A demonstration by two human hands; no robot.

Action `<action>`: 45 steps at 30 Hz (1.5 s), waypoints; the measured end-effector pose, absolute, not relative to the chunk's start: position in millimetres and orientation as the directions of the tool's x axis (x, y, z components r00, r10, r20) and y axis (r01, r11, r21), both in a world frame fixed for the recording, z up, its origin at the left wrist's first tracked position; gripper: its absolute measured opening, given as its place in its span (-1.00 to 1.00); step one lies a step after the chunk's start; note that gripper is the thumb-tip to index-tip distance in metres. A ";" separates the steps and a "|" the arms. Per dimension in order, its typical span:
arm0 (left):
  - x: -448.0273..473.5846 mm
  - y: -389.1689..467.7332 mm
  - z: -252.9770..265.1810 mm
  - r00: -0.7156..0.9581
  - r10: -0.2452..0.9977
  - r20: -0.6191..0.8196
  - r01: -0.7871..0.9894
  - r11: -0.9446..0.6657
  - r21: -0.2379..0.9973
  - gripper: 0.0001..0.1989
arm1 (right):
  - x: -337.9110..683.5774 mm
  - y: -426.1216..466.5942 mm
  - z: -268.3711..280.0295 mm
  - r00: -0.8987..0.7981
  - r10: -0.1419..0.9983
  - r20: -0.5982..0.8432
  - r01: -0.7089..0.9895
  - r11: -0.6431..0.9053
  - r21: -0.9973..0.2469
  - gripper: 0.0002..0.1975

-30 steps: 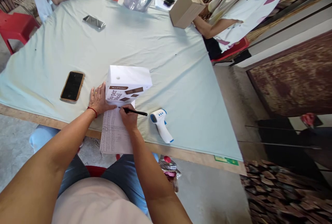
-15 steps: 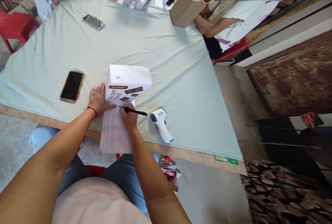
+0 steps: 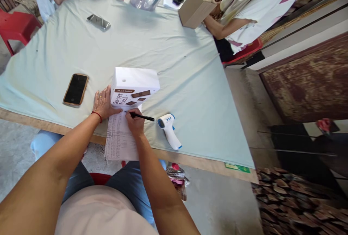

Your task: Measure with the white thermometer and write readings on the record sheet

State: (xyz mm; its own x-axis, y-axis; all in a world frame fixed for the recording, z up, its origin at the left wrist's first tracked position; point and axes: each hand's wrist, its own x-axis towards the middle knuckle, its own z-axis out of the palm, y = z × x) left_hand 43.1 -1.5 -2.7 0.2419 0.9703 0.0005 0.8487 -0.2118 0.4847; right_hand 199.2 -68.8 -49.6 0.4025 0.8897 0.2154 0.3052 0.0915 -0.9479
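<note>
White box point(image 3: 135, 88): stood before us, yeah.
Left hand point(image 3: 102, 105): we had it spread open beside the box.
Right hand point(image 3: 134, 122): ours gripped the pen point(image 3: 145, 117), box's near side.
Paper point(image 3: 120, 141): lay that side too.

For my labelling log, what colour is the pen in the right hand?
The pen in the right hand is black; the head view shows it best.

The box point(image 3: 136, 79) hides the paper's point(image 3: 119, 146) far end, and its lines are too small to read. The right hand point(image 3: 135, 120) covers part of the pen point(image 3: 144, 116); whether its tip touches is unclear. The top edge crops the tub point(image 3: 138, 3).
</note>
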 end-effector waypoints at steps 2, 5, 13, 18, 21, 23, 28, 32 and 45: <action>43.2 -1.7 -2.3 0.239 0.971 0.000 0.852 -0.210 0.480 0.27 | 199.0 -69.0 -49.3 0.405 0.889 0.215 0.310 0.088 -0.947 -0.89; 43.2 -1.7 -1.9 0.238 0.971 -0.006 0.857 -0.207 0.472 0.26 | 198.7 -69.0 -49.2 0.413 0.887 0.209 0.295 0.087 -0.952 -0.89; 43.4 -0.2 -5.1 0.235 0.972 0.010 0.851 -0.211 0.481 0.28 | 199.3 -68.6 -50.9 0.419 0.884 0.205 0.294 0.081 -0.952 -0.89; 43.0 0.2 -6.0 0.239 0.971 0.007 0.856 -0.214 0.471 0.28 | 199.4 -68.8 -50.5 0.423 0.880 0.216 0.294 0.092 -0.951 -0.89; 42.9 -0.2 -5.6 0.242 0.970 0.021 0.846 -0.222 0.485 0.27 | 199.2 -69.2 -49.3 0.424 0.876 0.230 0.305 0.101 -0.947 -0.89; 42.9 -0.5 -5.3 0.243 0.970 0.020 0.843 -0.221 0.491 0.27 | 199.0 -69.5 -48.5 0.425 0.876 0.228 0.307 0.098 -0.947 -0.89; 42.8 -0.8 -5.1 0.242 0.970 0.019 0.847 -0.221 0.483 0.27 | 199.0 -69.6 -48.5 0.414 0.883 0.223 0.305 0.097 -0.947 -0.89; 42.9 -1.0 -4.7 0.243 0.970 0.021 0.841 -0.221 0.495 0.27 | 199.4 -69.5 -48.7 0.406 0.886 0.225 0.310 0.098 -0.946 -0.90; 43.5 -1.2 -3.6 0.241 0.970 0.017 0.843 -0.218 0.492 0.26 | 198.0 -69.2 -48.2 0.472 0.858 0.200 0.240 0.094 -0.966 -0.90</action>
